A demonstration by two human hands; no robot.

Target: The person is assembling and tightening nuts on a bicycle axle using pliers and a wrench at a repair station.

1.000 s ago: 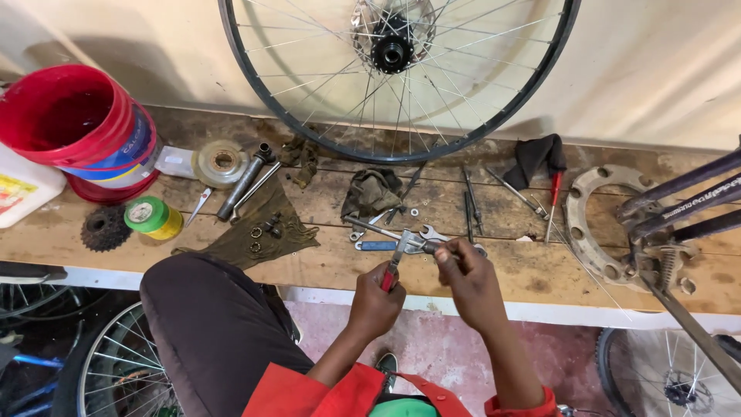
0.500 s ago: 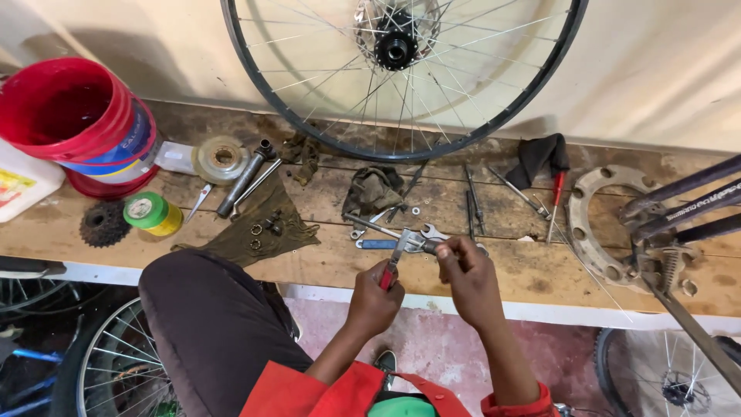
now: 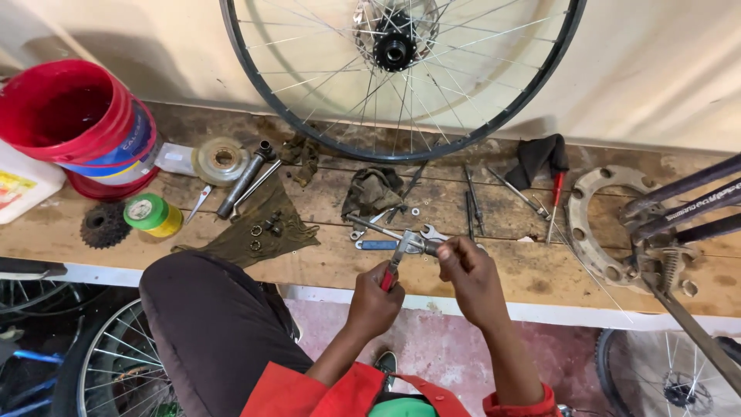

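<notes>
Red-handled pliers [image 3: 394, 266] are clamped in the left grip [image 3: 373, 301], their jaws closed on a thin axle rod [image 3: 386, 231] pinched by the right grip [image 3: 461, 266] at its near end. Just beyond, spanners [image 3: 421, 232] lie on the surface [image 3: 324, 262]; farther off, a spoked wheel [image 3: 401, 73] is propped hub-bare, so refitting appears left undone.

Worn wood bench [image 3: 324, 266] vs cream wall [image 3: 656, 69], pink floor [image 3: 432, 347] below.

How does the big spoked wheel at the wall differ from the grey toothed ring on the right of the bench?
The spoked wheel stands upright against the wall; the toothed ring lies flat on the wooden bench. The wheel has a dark rim, thin spokes and a black hub; the ring is pale grey, with round holes and an open centre. The wheel is far larger. Both are round.
</notes>
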